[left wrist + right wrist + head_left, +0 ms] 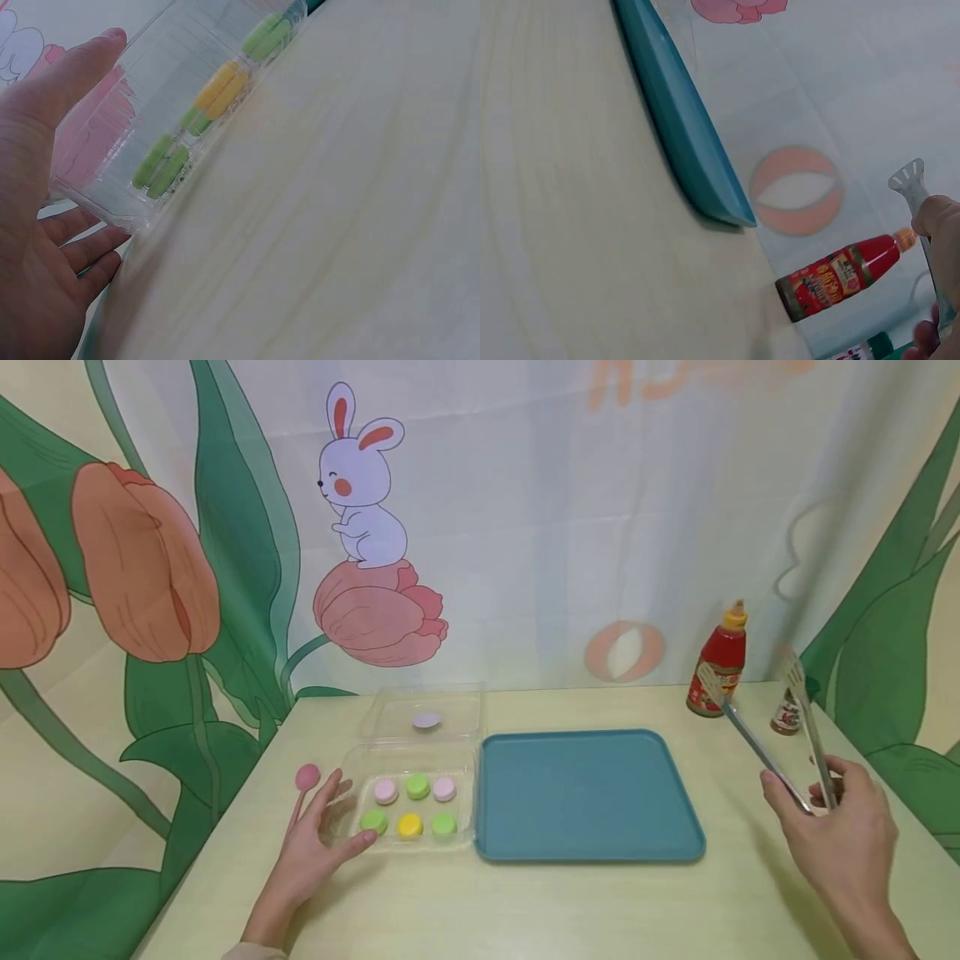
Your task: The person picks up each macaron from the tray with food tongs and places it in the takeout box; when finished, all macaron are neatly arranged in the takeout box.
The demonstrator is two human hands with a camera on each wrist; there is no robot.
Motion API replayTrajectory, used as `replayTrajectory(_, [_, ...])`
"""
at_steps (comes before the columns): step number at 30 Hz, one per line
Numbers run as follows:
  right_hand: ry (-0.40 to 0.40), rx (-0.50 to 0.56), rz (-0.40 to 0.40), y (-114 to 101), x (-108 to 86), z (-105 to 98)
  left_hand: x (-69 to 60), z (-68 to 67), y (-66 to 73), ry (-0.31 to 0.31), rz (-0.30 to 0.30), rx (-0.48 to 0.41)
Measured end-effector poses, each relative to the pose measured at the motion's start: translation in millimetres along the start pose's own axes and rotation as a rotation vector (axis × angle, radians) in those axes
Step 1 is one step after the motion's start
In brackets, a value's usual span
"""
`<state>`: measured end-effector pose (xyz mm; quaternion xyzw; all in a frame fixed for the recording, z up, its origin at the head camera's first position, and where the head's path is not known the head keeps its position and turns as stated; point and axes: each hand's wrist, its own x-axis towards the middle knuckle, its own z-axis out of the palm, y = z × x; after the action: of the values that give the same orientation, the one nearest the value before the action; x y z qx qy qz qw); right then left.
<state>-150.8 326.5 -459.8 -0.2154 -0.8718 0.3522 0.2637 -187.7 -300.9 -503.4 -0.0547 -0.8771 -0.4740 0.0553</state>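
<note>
At the left, my left hand (315, 843) is spread beside a clear plastic box (465, 760) with its lid folded back. Thumb and fingers stand apart at the box's left end; whether they touch it I cannot tell. Inside lie several macarons in pink, green and yellow, among them a yellow macaron (410, 826). My right hand (843, 827) holds metal tongs (765, 752) above the table's right side, their two arms spread apart with nothing between the tips. In the right wrist view, one slotted tip of the tongs (911, 180) shows past the thumb.
A blue tray (588, 797) lies right of the box. Behind the tongs stand a red sauce bottle (716, 664) with a yellow cap and a small bottle (786, 714). A pink spoon-like utensil (307, 778) lies by the left hand. A printed curtain (525, 527) hangs behind the table.
</note>
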Motion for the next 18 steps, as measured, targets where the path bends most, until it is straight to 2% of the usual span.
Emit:
replayTrajectory(4, [0.044, 0.011, -0.014, 9, 0.7, 3, 0.0, 0.0, 0.8, 0.001, 0.002, 0.003])
replayTrajectory(8, [0.047, -0.002, 0.000, 17, 2.6, 5, -0.1, 1.3, -0.1, 0.003, 0.007, -0.009])
replayTrajectory(13, [0.011, -0.019, 0.005, 28, 6.6, 9, 0.4, 1.4, 0.6, 0.000, 0.007, -0.012])
replayTrajectory(18, [-0.060, -0.093, 0.014, 38, 8.5, 16, 0.4, 0.5, 0.6, 0.000, 0.015, -0.012])
